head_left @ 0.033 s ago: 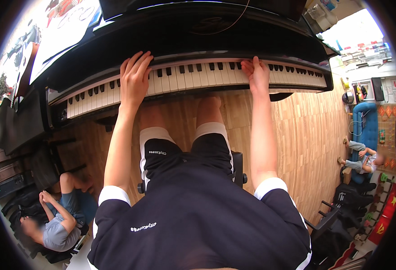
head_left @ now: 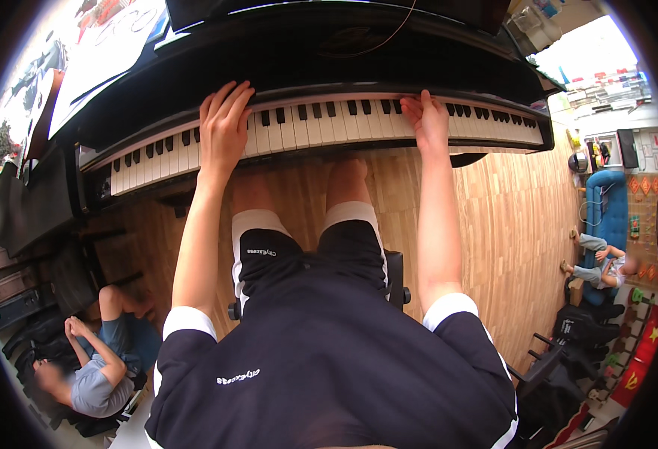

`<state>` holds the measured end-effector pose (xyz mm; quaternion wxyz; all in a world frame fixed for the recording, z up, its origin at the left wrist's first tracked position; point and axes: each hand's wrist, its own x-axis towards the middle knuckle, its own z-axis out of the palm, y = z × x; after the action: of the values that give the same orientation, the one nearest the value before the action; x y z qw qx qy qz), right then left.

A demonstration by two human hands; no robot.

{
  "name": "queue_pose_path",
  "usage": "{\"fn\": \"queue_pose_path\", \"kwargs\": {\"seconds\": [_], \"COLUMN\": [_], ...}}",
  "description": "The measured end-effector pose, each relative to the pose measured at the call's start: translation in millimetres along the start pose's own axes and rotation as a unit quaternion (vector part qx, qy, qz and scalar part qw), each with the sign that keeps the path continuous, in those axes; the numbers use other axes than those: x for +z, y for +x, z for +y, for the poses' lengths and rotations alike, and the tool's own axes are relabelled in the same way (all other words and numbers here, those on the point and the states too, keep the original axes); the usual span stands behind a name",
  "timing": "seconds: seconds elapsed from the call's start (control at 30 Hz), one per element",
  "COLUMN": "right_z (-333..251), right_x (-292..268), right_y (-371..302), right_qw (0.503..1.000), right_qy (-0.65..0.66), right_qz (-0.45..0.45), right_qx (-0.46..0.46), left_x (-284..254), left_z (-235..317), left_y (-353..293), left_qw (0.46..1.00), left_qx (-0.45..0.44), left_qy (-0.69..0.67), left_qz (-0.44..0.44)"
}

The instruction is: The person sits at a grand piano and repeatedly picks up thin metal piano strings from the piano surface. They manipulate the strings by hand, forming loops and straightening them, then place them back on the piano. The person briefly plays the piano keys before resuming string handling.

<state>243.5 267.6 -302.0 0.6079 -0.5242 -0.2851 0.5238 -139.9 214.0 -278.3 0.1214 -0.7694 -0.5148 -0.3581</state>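
A black upright piano [head_left: 306,67] stretches across in front of me, its row of white and black keys [head_left: 306,131] exposed. Over the left half of the keyboard lies my left hand [head_left: 224,131], palm down with fingers apart, the fingertips reaching toward the black board behind the keys. My right hand [head_left: 428,123] is over the keys right of the middle, turned partly on its side, its fingers loosely bent and apart. Neither hand holds anything. Whether the fingers press any keys is hidden from above.
I sit on a black bench [head_left: 395,280] above a wooden floor [head_left: 494,217]. A seated person [head_left: 101,382] is at the lower left. Another person [head_left: 602,262] sits on a blue sofa [head_left: 606,202] at the right. Dark bags [head_left: 583,325] lie near the sofa.
My left fingers have stretched slightly farther toward the board behind the keys. My right hand has shifted very slightly, its fingertips a little higher.
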Motion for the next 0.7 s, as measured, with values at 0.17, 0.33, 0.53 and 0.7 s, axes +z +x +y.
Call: {"fn": "queue_pose_path", "kwargs": {"seconds": [0.17,0.33,0.53,0.7], "right_z": [-11,-6,3,7], "right_x": [10,16,1,7], "right_y": [22,44,100,132], "right_qw": [0.999,0.999,0.999,0.998], "right_qy": [-0.043,-0.038,-0.032,-0.029], "right_qz": [-0.011,-0.014,-0.023,-0.039], "right_qx": [0.013,0.0,0.029,0.035], "left_x": [1,-2,-26,-58], "left_z": [2,4,-5,-46], "left_y": [6,-17,-63,-123], "left_qw": [0.999,0.993,0.976,0.949], "left_qx": [-0.034,-0.102,-0.206,-0.294], "left_qy": [0.018,0.052,0.076,0.097], "left_qz": [0.013,-0.016,0.011,0.056]}}
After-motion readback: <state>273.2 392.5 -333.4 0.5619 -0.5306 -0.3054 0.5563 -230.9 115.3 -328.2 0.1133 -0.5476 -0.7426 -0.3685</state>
